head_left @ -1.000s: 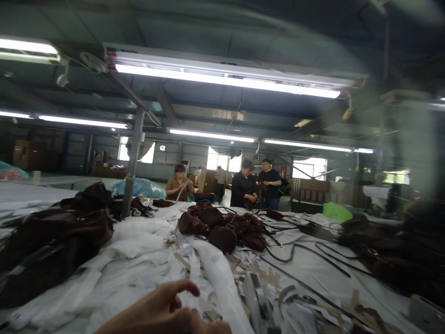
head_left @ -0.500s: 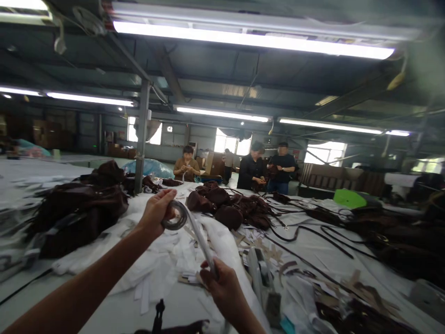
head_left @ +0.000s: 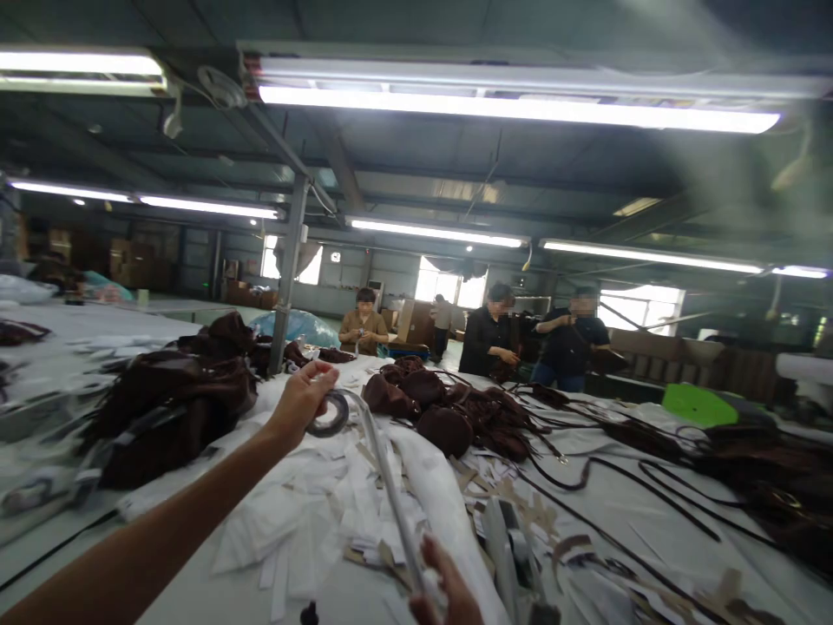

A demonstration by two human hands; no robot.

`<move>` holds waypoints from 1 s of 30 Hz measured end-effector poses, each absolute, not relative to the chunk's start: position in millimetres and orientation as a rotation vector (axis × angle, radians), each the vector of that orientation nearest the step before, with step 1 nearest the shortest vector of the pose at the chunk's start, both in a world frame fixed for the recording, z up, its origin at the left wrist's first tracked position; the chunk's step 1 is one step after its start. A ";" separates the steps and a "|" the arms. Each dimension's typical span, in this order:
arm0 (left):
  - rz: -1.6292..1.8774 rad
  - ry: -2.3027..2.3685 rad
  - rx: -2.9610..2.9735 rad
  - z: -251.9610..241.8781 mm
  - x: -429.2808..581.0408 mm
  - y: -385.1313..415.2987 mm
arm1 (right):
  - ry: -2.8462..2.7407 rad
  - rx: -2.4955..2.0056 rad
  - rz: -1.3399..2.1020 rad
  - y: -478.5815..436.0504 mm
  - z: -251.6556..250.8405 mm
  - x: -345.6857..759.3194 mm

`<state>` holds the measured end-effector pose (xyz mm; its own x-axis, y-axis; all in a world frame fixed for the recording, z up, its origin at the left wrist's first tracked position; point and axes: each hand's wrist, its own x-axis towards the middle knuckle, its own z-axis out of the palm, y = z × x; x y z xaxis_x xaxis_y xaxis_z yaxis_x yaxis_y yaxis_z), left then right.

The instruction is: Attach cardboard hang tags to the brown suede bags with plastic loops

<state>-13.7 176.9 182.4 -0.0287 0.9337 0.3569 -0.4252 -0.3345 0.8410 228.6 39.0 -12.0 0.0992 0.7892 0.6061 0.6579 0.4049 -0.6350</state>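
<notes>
My left hand (head_left: 300,401), arm stretched out over the table, is closed on a roll of grey tape (head_left: 342,415) by its upper edge. From the roll a long shiny strip of tape (head_left: 389,477) runs taut, down and to the right. At its lower end is my right hand (head_left: 446,586), pinching the strip near the bottom of the view and slightly blurred. White paper strips (head_left: 286,521) are scattered on the table beneath both hands. A grey tape dispenser (head_left: 508,551) stands just right of my right hand.
Dark brown bags (head_left: 446,430) lie beyond my hands, with another brown heap (head_left: 175,395) at left. Straps (head_left: 651,473) trail across the right side. A green object (head_left: 699,404) sits farther right. A post (head_left: 291,269) rises past the left heap. Several people stand beyond the table.
My right hand has moved down and to the right, so the tape strip between my hands is longer. The left hand still grips the roll. The view has shifted slightly left and up.
</notes>
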 end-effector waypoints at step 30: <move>1.038 0.518 1.635 165.2 42.5 112.5 | -1.902 -1.388 -0.320 53.5 126.3 183.3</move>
<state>42.5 112.5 165.2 0.5241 0.7691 0.3658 -0.1703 -0.3262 0.9298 183.3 53.5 126.3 -0.1341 0.7116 0.6896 0.8982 0.3813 -0.2188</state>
